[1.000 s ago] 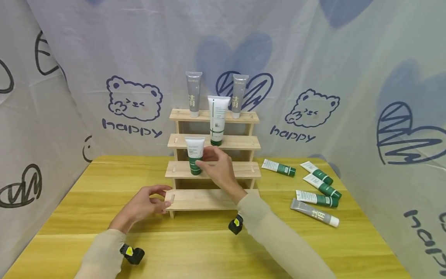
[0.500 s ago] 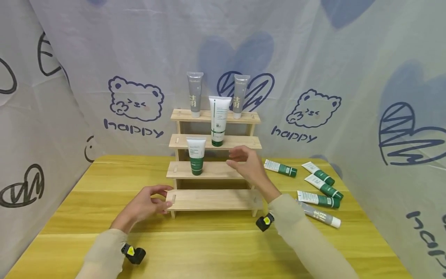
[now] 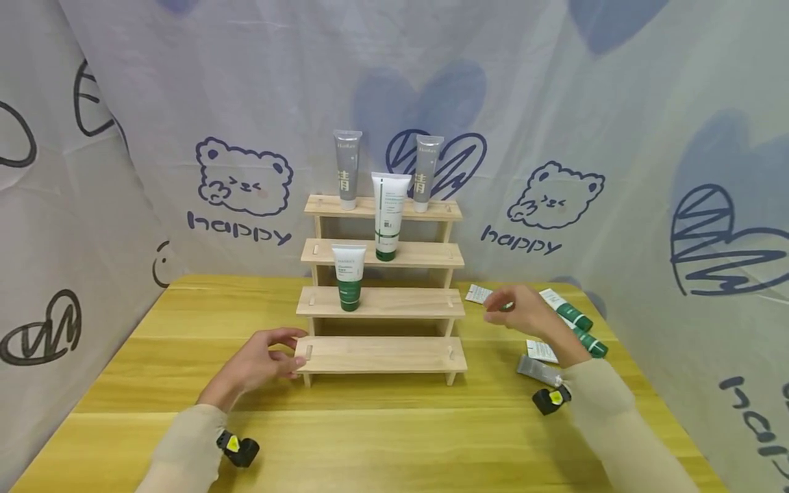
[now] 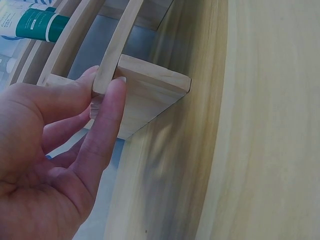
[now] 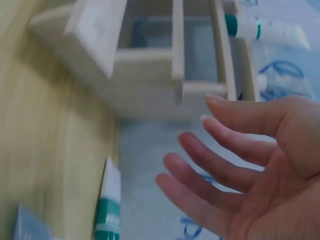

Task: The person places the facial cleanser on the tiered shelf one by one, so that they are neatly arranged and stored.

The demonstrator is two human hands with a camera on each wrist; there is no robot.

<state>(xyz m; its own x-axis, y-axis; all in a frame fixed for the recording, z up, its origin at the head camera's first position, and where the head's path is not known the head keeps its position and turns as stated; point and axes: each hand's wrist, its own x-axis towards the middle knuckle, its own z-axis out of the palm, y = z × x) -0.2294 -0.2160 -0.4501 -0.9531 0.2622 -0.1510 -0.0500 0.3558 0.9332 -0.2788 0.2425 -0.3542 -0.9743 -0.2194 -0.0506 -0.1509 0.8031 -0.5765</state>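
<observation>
My left hand [image 3: 259, 361] pinches the left end of the lowest step of a four-tier wooden display stand [image 3: 379, 354]; in the left wrist view thumb and finger lie on either face of the board [image 4: 114, 52]. My right hand [image 3: 527, 311] is in the air right of the stand, fingers loosely bent and holding nothing. It hovers over the loose tubes, hiding part of a white-and-green tube [image 3: 478, 294], which shows at lower left in the right wrist view. A short white-and-green tube [image 3: 348, 279] stands cap down on the second step from the bottom.
A taller white tube [image 3: 390, 216] stands on the third step, two grey tubes [image 3: 348, 168] on the top one. Right of the stand lie more white-and-green tubes [image 3: 567, 311] and a grey tube [image 3: 535, 370]. A printed curtain [image 3: 246, 82] hangs behind the table [image 3: 370, 438].
My right hand has let go of the short white-and-green tube on the second step and moved right, over the loose tubes. My left hand has stayed at the lowest step.
</observation>
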